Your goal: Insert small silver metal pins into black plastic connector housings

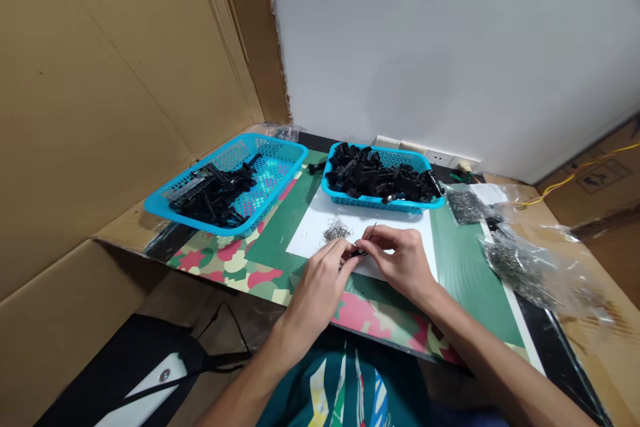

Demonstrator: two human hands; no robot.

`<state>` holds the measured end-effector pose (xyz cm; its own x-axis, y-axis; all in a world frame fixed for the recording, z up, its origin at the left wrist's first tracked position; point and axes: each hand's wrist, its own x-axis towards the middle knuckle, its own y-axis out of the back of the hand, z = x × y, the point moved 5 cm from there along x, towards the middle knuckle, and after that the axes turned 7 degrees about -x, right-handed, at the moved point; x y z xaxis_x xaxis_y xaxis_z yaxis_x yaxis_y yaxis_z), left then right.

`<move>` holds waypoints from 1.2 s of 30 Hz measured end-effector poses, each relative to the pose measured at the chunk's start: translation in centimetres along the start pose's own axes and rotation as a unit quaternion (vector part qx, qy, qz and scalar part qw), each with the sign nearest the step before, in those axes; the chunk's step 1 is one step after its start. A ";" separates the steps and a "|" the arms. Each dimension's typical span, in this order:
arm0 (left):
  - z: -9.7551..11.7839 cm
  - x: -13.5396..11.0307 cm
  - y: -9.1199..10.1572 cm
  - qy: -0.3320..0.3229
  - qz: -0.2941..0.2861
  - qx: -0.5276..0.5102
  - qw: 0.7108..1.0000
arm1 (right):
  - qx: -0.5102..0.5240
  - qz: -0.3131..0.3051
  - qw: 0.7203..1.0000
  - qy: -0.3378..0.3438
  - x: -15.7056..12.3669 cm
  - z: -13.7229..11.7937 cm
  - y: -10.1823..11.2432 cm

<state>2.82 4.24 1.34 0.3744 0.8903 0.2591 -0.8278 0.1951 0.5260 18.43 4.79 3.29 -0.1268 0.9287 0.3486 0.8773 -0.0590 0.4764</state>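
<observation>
My left hand (323, 275) is closed around a small black plastic part (359, 253), mostly hidden by the fingers. My right hand (400, 259) meets it at the fingertips, pinching a thin metal piece (373, 229) whose end sticks up above the fingers. Whether that is a pin or a slim tool, I cannot tell. Just beyond the left hand lies a loose pile of tiny silvery metal pieces (337, 229) on a white sheet (305, 235). Both hands are over the near part of this sheet.
Behind the sheet stands a blue basket (383, 203) heaped with glossy black parts. Another blue basket (280, 203) at left holds more black parts. Clear bags of metal pieces (517, 270) lie at right. Cardboard (125, 67) walls the left side; a white wall (425, 47) rises behind.
</observation>
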 end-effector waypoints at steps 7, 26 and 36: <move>-0.7 0.1 0.3 0.009 0.012 0.005 1.000 | 0.001 -0.010 1.000 0.021 0.2 0.2 -0.7; 4.6 19.0 10.1 -0.034 0.131 -0.087 0.987 | -0.300 -0.084 0.948 0.057 1.9 4.1 7.6; 0.1 30.6 5.8 0.049 -0.051 0.008 0.997 | -0.354 -0.113 0.928 0.035 2.0 4.5 6.9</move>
<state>9.50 32.58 12.39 0.4129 0.9024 0.1231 -0.7799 0.2806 0.5594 26.36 7.84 3.66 -0.3230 0.9217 0.2148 0.3034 -0.1141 0.9460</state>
